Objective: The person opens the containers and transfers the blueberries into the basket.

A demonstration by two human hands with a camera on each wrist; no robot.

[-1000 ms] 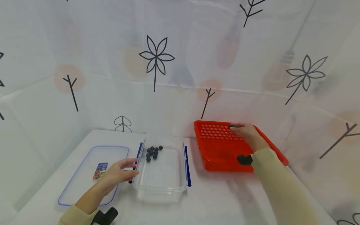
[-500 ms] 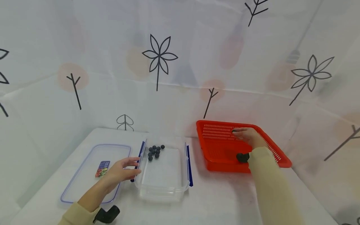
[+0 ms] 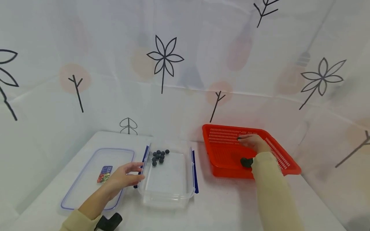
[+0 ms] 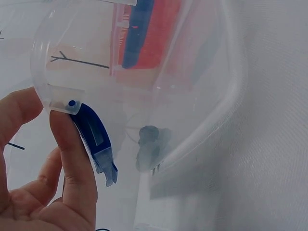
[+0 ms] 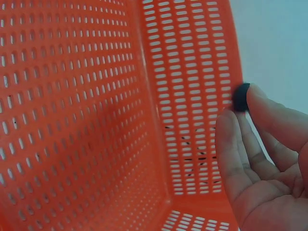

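Observation:
My left hand [image 3: 124,178] grips the left rim of a clear plastic box [image 3: 166,179] with blue side latches, thumb and finger on either side of the wall. In the left wrist view a blue latch [image 4: 94,130] hangs beside the fingers. Several dark blueberries [image 3: 157,156] lie clustered in the box's far left corner. Over a red slotted basket [image 3: 215,171] at the right, my right hand [image 3: 254,142] pinches one blueberry [image 5: 241,97] between thumb and fingertips. That berry is apart from the basket floor.
A clear lid [image 3: 83,189] with a blue edge lies flat left of the box, bearing a colourful label [image 3: 105,174]. Behind the white table [image 3: 219,208] hangs a pale printed curtain [image 3: 185,106], close to the basket's back rim.
My right hand has sunk slightly lower over the basket, still pinching the blueberry. My left hand stays on the box rim. The head view has shifted a little.

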